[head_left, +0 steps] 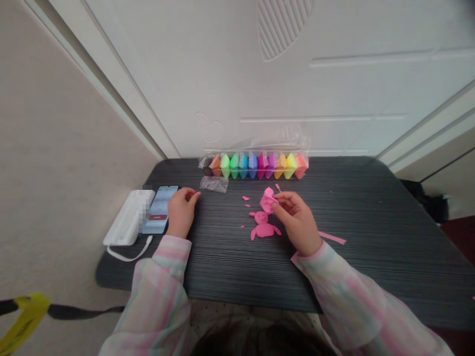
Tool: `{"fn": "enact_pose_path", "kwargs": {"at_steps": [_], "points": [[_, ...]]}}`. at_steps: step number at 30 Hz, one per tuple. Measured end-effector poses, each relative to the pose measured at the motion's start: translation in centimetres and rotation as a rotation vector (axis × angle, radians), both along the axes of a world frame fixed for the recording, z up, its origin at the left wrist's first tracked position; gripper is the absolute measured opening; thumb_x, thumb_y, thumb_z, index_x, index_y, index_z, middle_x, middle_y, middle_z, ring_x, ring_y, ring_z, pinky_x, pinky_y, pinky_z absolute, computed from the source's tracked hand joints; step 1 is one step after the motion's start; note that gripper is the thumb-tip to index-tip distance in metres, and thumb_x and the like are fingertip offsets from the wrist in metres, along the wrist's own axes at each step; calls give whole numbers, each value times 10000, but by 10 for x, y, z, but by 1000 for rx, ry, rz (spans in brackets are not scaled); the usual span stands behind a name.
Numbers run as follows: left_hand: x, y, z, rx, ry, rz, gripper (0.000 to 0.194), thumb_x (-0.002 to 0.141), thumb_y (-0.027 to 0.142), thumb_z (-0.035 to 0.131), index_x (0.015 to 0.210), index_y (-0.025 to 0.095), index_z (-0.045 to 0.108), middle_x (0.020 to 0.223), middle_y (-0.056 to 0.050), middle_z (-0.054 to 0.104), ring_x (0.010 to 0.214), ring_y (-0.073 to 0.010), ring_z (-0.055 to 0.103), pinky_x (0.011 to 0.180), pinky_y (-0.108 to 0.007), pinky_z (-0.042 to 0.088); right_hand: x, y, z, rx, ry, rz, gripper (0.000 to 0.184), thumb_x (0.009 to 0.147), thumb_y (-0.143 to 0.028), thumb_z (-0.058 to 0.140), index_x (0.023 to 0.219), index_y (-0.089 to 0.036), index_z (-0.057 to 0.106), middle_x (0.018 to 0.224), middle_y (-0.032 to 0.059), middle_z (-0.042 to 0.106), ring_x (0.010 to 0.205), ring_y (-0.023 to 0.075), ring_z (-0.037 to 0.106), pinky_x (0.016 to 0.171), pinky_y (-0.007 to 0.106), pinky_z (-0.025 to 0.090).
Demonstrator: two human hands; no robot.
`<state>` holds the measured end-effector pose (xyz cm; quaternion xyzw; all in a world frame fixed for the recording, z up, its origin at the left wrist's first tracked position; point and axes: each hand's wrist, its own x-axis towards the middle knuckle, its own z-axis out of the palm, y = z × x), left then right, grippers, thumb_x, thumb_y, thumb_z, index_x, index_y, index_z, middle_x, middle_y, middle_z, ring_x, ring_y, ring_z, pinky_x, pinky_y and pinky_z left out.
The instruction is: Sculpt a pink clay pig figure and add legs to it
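Observation:
My right hand (pixel 297 220) pinches a crumpled, irregular lump of pink modelling clay (pixel 267 200) between thumb and fingertips, just over the tabletop. Right below it lies a flat pink clay figure (pixel 264 230), with a round head, an oval body, a small piece by the head and a limb on each side. Several pink crumbs (pixel 245 198) are scattered to its left. My left hand (pixel 181 210) rests beside the phone, thumb and forefinger closed together; whether anything tiny sits between them cannot be seen.
Along the back of the dark table (pixel 371 207) stands a clear bag of colourful clay packets (pixel 253 165). A crumpled clear wrapper (pixel 214 184) lies before it. At left are a phone (pixel 160 210) and a white power bank (pixel 128 217) with its cable. A pink strip (pixel 333 238) lies at right.

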<state>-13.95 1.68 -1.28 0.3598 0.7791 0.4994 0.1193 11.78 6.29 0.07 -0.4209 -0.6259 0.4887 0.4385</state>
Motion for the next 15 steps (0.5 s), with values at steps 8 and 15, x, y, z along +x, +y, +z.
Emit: {"fn": "enact_pose_path", "kwargs": {"at_steps": [8, 15], "points": [[-9, -1, -10, -38, -64, -48, 194, 805, 308, 531, 877, 135, 585, 943, -41, 603, 900, -151, 561, 841, -376, 445, -12, -13, 10, 332, -375, 192, 122, 800, -239, 507, 878, -212, 597, 890, 47, 661, 832, 179, 585, 770, 339, 427], [-11, -1, -10, -29, -123, -52, 284, 829, 320, 495, 1046, 140, 532, 1037, -65, 570, 910, -161, 562, 803, -378, 479, -57, -23, 11, 567, -658, 380, 230, 829, -113, 405, 872, -202, 613, 910, 71, 661, 909, 210, 544, 865, 399, 309]]}}
